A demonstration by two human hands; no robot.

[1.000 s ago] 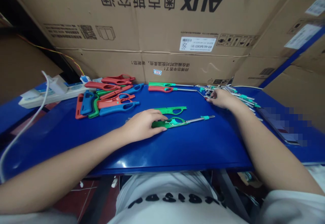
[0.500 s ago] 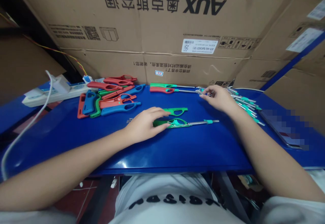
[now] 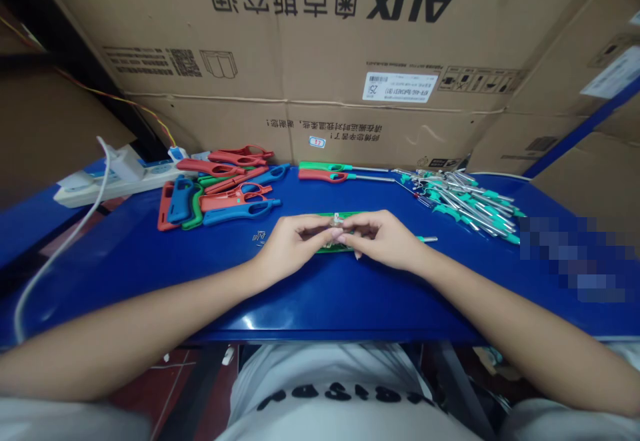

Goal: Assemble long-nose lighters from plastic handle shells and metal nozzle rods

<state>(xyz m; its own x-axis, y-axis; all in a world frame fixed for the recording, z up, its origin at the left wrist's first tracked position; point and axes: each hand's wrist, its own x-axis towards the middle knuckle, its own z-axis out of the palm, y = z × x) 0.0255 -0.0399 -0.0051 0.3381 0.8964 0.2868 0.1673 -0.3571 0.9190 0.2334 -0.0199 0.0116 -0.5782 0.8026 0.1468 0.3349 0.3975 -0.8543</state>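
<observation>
Both my hands meet at the middle of the blue table (image 3: pixel 150 254). My left hand (image 3: pixel 290 244) rests with curled fingers on a green lighter body (image 3: pixel 333 246) whose metal tube with a teal collar (image 3: pixel 425 238) sticks out to the right. My right hand (image 3: pixel 383 238) pinches a small pale part (image 3: pixel 337 220) over that green body, fingertips touching those of the left hand. A second green shell half lies just behind the hands, mostly hidden.
A heap of red, blue and green handle shells (image 3: pixel 220 184) lies at the back left. Two assembled lighters, green (image 3: pixel 330 167) and red (image 3: pixel 330 176), lie at the back. Several metal tubes with teal collars (image 3: pixel 465 198) pile at the right. A white power strip (image 3: pixel 115 178) sits far left, cardboard boxes (image 3: pixel 320 48) behind.
My right hand left the pile of tubes at the right and came to the centre, where it now pinches a small part over the green lighter body. The left hand stayed on it.
</observation>
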